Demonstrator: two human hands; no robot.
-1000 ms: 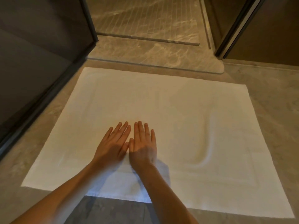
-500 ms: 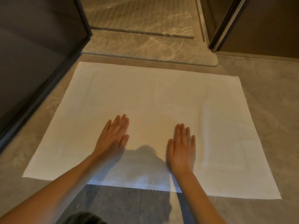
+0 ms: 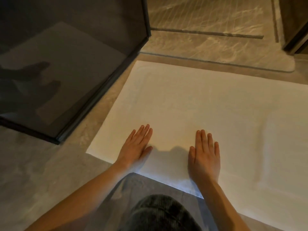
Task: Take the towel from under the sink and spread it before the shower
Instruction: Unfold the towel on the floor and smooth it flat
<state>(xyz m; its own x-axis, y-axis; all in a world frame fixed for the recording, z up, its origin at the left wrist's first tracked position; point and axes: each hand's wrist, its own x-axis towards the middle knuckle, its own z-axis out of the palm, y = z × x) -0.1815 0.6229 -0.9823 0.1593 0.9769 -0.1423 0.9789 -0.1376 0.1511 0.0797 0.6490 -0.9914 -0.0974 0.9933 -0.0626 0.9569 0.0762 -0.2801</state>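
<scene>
A white towel (image 3: 208, 105) lies spread flat on the stone floor, its far edge along the shower's raised marble threshold (image 3: 216, 55). My left hand (image 3: 136, 145) presses palm-down on the towel near its front left corner, fingers straight. My right hand (image 3: 205, 155) lies flat on the towel near its front edge, fingers straight and together. A faint crease runs down the towel's right part.
A dark glass shower panel (image 3: 66, 64) stands at the left, its lower frame close to the towel's left edge. The ribbed shower floor (image 3: 208, 14) lies beyond the threshold. A dark door frame (image 3: 293, 35) rises at top right. A dark-clothed knee (image 3: 163, 214) shows at the bottom.
My hands, side by side a second ago, slid apart over the towel, the right one moving rightward. The view has since shifted left and the towel looks flatter.
</scene>
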